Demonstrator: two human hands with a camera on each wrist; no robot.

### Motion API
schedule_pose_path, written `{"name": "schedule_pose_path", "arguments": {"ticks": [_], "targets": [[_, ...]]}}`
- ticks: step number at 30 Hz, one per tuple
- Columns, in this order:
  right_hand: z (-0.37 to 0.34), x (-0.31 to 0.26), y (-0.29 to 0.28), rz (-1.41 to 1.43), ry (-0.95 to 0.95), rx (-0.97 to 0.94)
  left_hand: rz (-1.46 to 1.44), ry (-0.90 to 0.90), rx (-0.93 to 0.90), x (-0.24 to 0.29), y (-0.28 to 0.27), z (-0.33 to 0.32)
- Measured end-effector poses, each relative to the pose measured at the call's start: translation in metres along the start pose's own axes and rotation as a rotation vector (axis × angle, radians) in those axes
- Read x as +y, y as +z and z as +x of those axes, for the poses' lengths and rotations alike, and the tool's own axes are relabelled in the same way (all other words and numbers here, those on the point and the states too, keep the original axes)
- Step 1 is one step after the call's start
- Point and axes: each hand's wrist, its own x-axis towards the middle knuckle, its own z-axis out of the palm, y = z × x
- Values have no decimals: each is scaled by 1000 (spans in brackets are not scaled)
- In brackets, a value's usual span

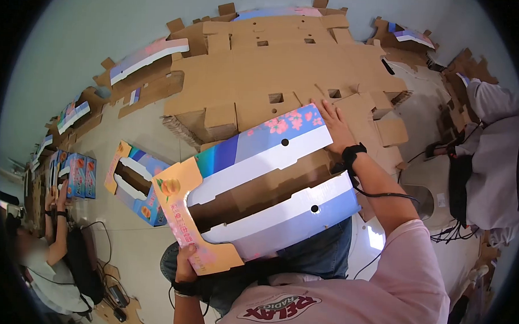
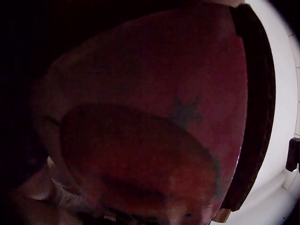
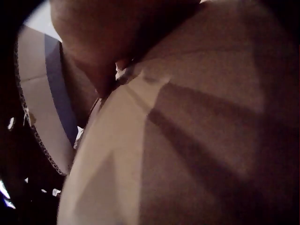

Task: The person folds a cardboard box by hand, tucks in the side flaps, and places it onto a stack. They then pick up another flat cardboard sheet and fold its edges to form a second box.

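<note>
A printed cardboard box [image 1: 264, 196], blue and white with an orange end panel and pink blossoms, lies tilted across the person's lap, its long opening facing up. At its near left corner the left hand [image 1: 185, 265] grips the orange panel's edge. Straight fingers of the right hand [image 1: 339, 127] lie along the box's far right end; its thumb is hidden. In the dark left wrist view a printed panel [image 2: 154, 117] fills most of the picture. The right wrist view has part of the right hand [image 3: 103, 42] against plain brown cardboard [image 3: 187, 140].
A large stack of flat brown cardboard [image 1: 297, 66] lies just ahead. Another printed box [image 1: 137, 183] stands on the floor to the left. Other people sit at the left [image 1: 50, 263] and right [image 1: 494, 153], with printed boxes [image 1: 82, 176] by the left one. Cables trail over the floor.
</note>
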Motion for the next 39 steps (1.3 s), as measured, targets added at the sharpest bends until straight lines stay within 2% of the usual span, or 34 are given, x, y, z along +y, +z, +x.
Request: {"name": "schedule_pose_path", "arguments": {"ticks": [2, 6, 8, 10, 11, 12, 14, 18, 20, 21, 23, 25, 26, 27, 30, 31, 32, 35, 36, 38, 39], "targets": [[1, 0, -2, -30, 7, -21, 0, -31, -1, -3, -6, 3], [2, -2, -2, -62, 56, -59, 39, 39, 36, -8, -5, 5], [-3, 0, 4, 16, 56, 1, -11, 30, 3, -6, -6, 7], [-17, -7, -7, 124, 164, -179, -26, 59, 16, -2, 6, 2], [-34, -7, -15, 287, 149, -177, -38, 48, 18, 1, 12, 0], [-47, 1, -10, 214, 100, -244, -51, 34, 19, 1, 14, -2], [-89, 18, -8, 401, 28, -235, -70, 16, -2, -3, 7, 1], [-193, 24, -6, 465, 147, -216, -96, 41, -69, -5, 7, 1], [-237, 16, 8, 440, 137, -71, -107, 39, -78, -2, 11, 0], [-256, 6, 17, 435, 145, -70, -109, 35, -67, -1, 14, 0], [-287, -27, 36, 656, 375, 160, -110, 36, -57, -1, 14, 1], [-311, -64, 52, 669, 567, 308, -127, 51, -62, -4, 11, 2], [-323, -73, 73, 726, 625, 403, -130, 58, -55, -5, 12, -1], [-336, -78, 109, 750, 781, 480, -163, 75, -58, -7, 16, -5], [-334, -129, 88, 868, 792, 507, -182, 128, -63, -17, 26, -19], [-326, -147, 61, 779, 703, 476, -186, 150, -57, -24, 28, -23], [-319, -157, 38, 782, 705, 478, -192, 171, -51, -34, 29, -26], [-296, -169, -6, 1042, 461, 367, -295, 149, -50, -39, 57, -46], [-289, -174, -12, 1039, 459, 366, -352, 156, -34, -36, 66, -53], [-276, -182, -22, 1144, 459, 234, -365, 156, -75, -36, 77, -61], [-271, -185, -27, 1292, 432, 173, -405, 173, -73, -35, 87, -66]]}}
